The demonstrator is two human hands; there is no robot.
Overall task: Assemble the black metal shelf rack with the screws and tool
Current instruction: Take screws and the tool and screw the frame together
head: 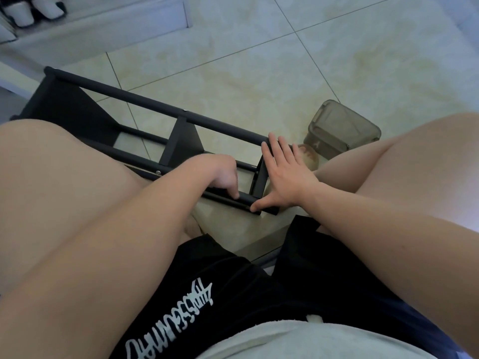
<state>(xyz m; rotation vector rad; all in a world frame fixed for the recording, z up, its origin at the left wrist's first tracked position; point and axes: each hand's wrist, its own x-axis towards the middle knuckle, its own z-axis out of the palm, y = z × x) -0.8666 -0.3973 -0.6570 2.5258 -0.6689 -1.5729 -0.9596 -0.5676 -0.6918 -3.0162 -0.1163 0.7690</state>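
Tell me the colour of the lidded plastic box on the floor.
The plastic box is a translucent smoky grey-brown, best seen in the head view.

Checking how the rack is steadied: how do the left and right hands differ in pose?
The left hand is curled, fingertips down on the near tube; the right hand is spread flat. The left hand sits left of the end bar; the right hand lies across it, thumb on the tube. Both touch the same tube.

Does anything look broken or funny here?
Only the black shelf rack: it lies tipped on its side on the tiled floor, left hand gripping a tube, right hand flat on its end. Nothing looks broken or spilled.
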